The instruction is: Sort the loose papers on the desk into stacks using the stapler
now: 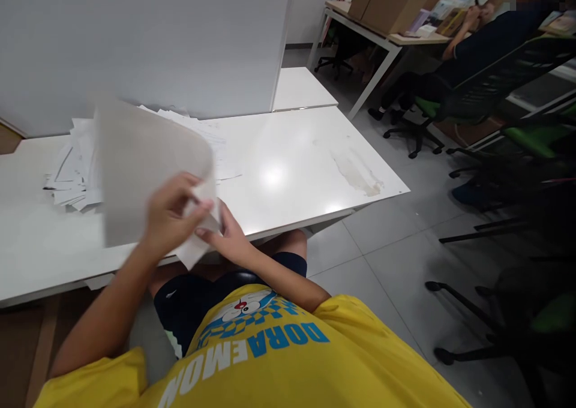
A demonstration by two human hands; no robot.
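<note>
Head view. Your two hands meet at the near edge of the white worktop [292, 174] and hold one large sheet of paper [144, 168], blurred and curled upward toward the camera. Your left hand [168, 216] grips the sheet's lower corner from above, its fingers [198, 207] pressed together on the paper. Your right hand [229, 237] supports the same corner from below, its fingers pinching the paper against the left hand's. The sheet stands raised over the near left part of the worktop, clear of its surface. One loose pile of papers [74, 168] lies along the far left edge, against the grey partition [148, 42]. One brownish stain [357, 174] marks the worktop near its right corner. A second person's arm [463, 30] rests on another table at upper right, well apart from you.
</note>
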